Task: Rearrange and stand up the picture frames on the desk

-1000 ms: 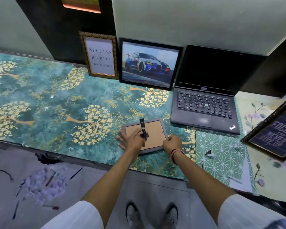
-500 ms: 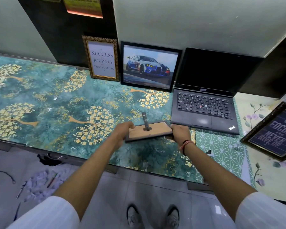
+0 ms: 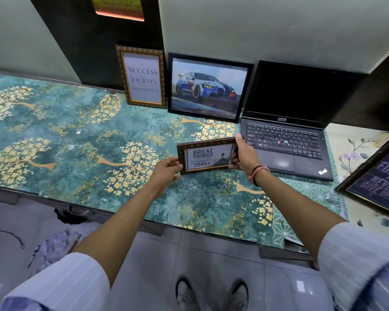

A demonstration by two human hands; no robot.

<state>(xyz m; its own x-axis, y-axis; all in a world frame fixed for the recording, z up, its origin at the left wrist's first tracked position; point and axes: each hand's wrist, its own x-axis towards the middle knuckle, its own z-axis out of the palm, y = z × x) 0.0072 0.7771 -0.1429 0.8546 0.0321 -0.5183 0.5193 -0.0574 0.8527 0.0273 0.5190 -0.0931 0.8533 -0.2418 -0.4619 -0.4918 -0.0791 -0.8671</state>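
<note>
we are holding the small brown frame [image 3: 208, 156] above the desk [image 3: 76, 140], its printed face turned toward us. our left hand [image 3: 165, 169] is gripping its left edge and our right hand [image 3: 244, 154] is clamped on its right edge. it is hanging just in front of the laptop [image 3: 285, 140]. the gold-bordered frame [image 3: 143, 77] and the car picture [image 3: 208, 87] are standing against the wall. a dark frame [image 3: 378, 181] is lying flat at right.

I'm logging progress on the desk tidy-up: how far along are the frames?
Done: the Success frame and car frame stand at the wall. In hand: both hands, left hand and right hand, hold the Great Things frame. Left: the Never Give Up frame lies flat.
</note>
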